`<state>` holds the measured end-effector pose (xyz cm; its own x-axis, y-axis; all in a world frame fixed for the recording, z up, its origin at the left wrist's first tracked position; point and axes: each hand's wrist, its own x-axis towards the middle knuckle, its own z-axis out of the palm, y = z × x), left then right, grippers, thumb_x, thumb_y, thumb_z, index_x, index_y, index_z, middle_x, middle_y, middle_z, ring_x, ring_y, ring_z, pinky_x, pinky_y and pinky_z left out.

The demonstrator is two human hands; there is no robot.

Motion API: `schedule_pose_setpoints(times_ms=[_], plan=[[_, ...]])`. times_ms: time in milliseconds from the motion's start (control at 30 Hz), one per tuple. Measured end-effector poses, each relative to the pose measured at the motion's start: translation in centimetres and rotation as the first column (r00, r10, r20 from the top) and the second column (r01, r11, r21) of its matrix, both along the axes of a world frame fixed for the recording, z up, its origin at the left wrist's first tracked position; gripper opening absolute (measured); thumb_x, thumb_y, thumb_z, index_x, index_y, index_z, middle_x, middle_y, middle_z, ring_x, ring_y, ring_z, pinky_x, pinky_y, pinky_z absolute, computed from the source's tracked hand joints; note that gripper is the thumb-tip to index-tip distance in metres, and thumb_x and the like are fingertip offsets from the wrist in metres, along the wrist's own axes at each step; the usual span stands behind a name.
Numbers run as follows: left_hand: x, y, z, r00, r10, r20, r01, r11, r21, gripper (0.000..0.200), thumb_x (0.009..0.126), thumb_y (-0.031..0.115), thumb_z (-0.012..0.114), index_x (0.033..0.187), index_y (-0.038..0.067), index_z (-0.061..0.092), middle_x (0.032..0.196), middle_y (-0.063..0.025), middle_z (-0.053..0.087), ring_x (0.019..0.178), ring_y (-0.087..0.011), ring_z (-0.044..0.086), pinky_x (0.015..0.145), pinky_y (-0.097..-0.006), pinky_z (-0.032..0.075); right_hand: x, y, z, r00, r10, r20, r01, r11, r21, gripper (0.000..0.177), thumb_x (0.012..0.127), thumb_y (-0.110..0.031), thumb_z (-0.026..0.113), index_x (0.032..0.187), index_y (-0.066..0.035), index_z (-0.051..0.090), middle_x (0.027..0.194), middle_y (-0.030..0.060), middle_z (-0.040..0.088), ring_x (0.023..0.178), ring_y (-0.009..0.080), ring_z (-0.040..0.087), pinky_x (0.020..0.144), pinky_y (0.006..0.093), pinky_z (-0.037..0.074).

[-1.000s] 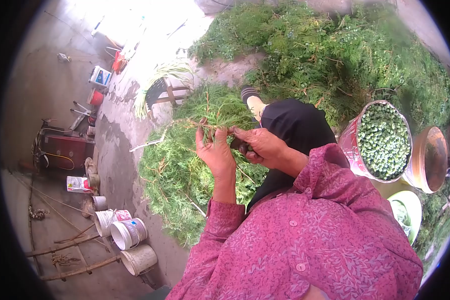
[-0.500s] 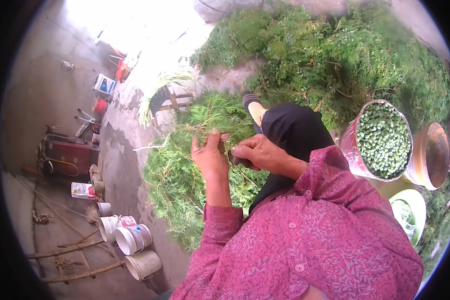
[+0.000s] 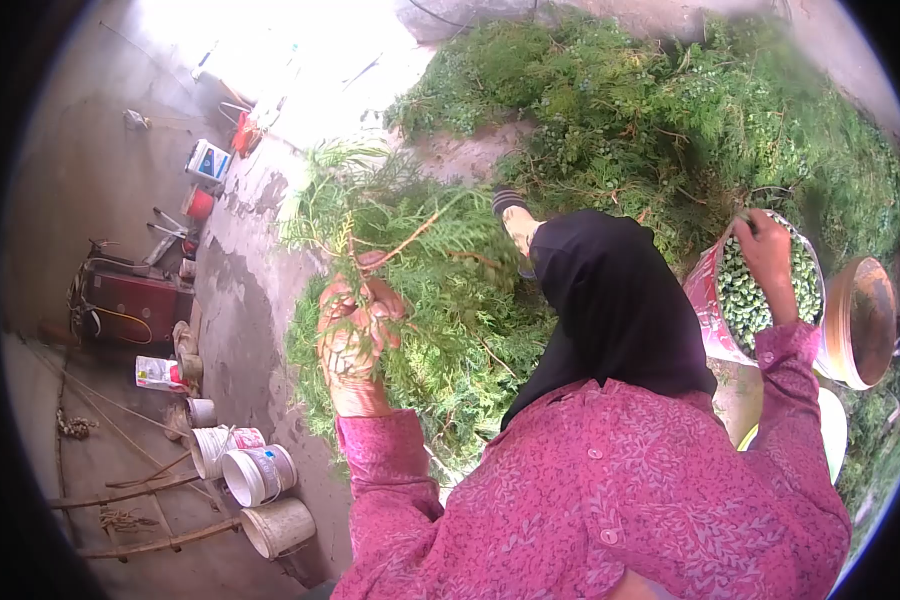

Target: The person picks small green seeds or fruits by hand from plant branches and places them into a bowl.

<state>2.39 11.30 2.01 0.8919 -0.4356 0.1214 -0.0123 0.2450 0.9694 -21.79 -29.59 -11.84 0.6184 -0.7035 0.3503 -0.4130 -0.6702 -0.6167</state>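
Note:
My left hand (image 3: 358, 325) is closed around the stem of a leafy evergreen branch (image 3: 400, 240), raised above a heap of cut greenery (image 3: 440, 370). Some sprigs cover part of its fingers. Over on the right, my right hand (image 3: 768, 258) is above a red-and-white bucket (image 3: 707, 300), with its bent fingers close to the far rim. Whatever those fingers hold, if anything, is hidden. Small green cones or berries (image 3: 740, 290) fill the bucket nearly to the top.
A large pile of evergreen branches (image 3: 620, 120) spreads across the far floor. An orange-brown bucket (image 3: 860, 320) stands beside the filled one, with a light green basin (image 3: 832, 430) nearer me. Several white buckets (image 3: 260, 475), a wooden ladder (image 3: 140, 495) and a dark red box (image 3: 130, 305) line the left side.
My right hand has left my left hand's side and swung right to the bucket. My left hand has moved left and lifted the branch. The dark item by my right hand no longer shows.

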Motion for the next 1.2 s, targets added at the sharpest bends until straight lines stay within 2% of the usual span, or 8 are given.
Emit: schedule_pose_setpoints(times_ms=[333,567,700,767,833,967,1100,1200], plan=[[-0.6,-0.1,1.7,0.998,-0.056,0.025,0.057,0.998,-0.025,0.056,0.066,0.011,0.069,0.113,-0.007,0.044,0.056,-0.0046,0.05,0.043,-0.0157,0.048,0.044,-0.0267,0.041,-9.5,-4.6,-4.4,0.851,-0.275,-0.448,0.165,0.949,-0.269,0.025,0.07,-0.016,0.061,0.092,-0.004,0.057,0.09,0.0199,0.056,0.081,0.0346,0.056,0.071,0.044,0.045],[-1.8,-0.5,2.3,0.997,0.066,0.033,-0.064,0.996,-0.069,0.053,0.075,0.029,0.065,0.115,0.001,0.045,0.061,0.0026,0.045,0.047,-0.0087,0.044,0.058,-0.0258,0.044,-6.3,-4.8,-2.3,0.935,-0.143,-0.324,0.134,0.99,-0.049,0.02,0.071,-0.019,0.06,0.082,-0.002,0.061,0.081,0.016,0.061,0.075,0.0302,0.059,0.066,0.0381,0.046],[-1.5,-1.0,1.5,0.999,0.045,0.028,-0.046,0.998,0.053,0.057,0.078,0.041,0.06,0.119,0.006,0.042,0.076,0.0013,0.052,0.057,-0.0042,0.046,0.063,-0.0291,0.046,2.8,2.9,7.6,0.97,0.223,0.097,-0.235,0.961,0.147,0.024,0.079,-0.023,0.06,0.092,-0.002,0.062,0.08,0.0102,0.063,0.068,0.0165,0.059,0.062,0.0275,0.047],[-1.0,-0.9,0.9,0.996,-0.09,-0.01,0.09,0.996,0.002,0.06,0.076,0.046,0.059,0.121,0.009,0.043,0.105,-0.0026,0.053,0.068,-0.0071,0.049,0.068,-0.0329,0.046,6.9,7.4,11.1,0.907,0.367,0.206,-0.419,0.835,0.358,0.027,0.079,-0.011,0.058,0.104,0.0,0.056,0.089,0.0079,0.061,0.08,0.0123,0.056,0.07,0.025,0.046],[-1.9,-1.9,1.2,0.997,-0.066,0.04,0.065,0.997,0.032,0.063,0.074,0.046,0.06,0.123,0.01,0.041,0.109,-0.0044,0.05,0.071,-0.0121,0.051,0.066,-0.0336,0.046,10.7,11.3,12.4,0.703,0.603,0.376,-0.683,0.72,0.121,0.037,0.075,-0.019,0.062,0.105,0.001,0.054,0.096,0.0122,0.06,0.081,0.0189,0.058,0.073,0.0301,0.047],[0.0,-1.0,-0.4,0.99,-0.051,-0.134,0.024,0.98,-0.199,0.062,0.08,0.023,0.055,0.13,0.0,0.027,0.086,-0.0058,0.054,0.052,-0.0114,0.049,0.038,-0.0201,0.037,16.2,16.6,12.6,0.518,0.795,0.315,-0.855,0.482,0.192,0.056,0.071,-0.037,0.064,0.108,0.004,0.052,0.095,0.02,0.06,0.088,0.0269,0.059,0.075,0.0329,0.046],[-0.4,-2.3,0.5,0.987,0.007,-0.158,-0.045,0.97,-0.237,0.053,0.085,0.026,0.045,0.129,0.003,0.029,0.073,-0.0061,0.053,0.051,-0.0106,0.049,0.039,-0.0177,0.036,18.5,18.9,10.0,0.51,0.762,0.399,-0.853,0.391,0.345,0.045,0.074,-0.027,0.062,0.106,0.003,0.053,0.093,0.0165,0.061,0.085,0.0229,0.059,0.072,0.0306,0.045],[1.5,-2.1,-3.2,0.888,-0.39,-0.244,0.216,0.821,-0.528,0.053,0.089,0.04,0.037,0.129,0.004,0.032,0.081,-0.0089,0.057,0.059,-0.0149,0.055,0.048,-0.0251,0.045,19.1,19.2,8.7,0.448,0.552,0.703,-0.814,-0.073,0.576,0.03,0.077,-0.017,0.061,0.1,0.002,0.057,0.089,0.0098,0.063,0.078,0.015,0.06,0.067,0.0271,0.046]])
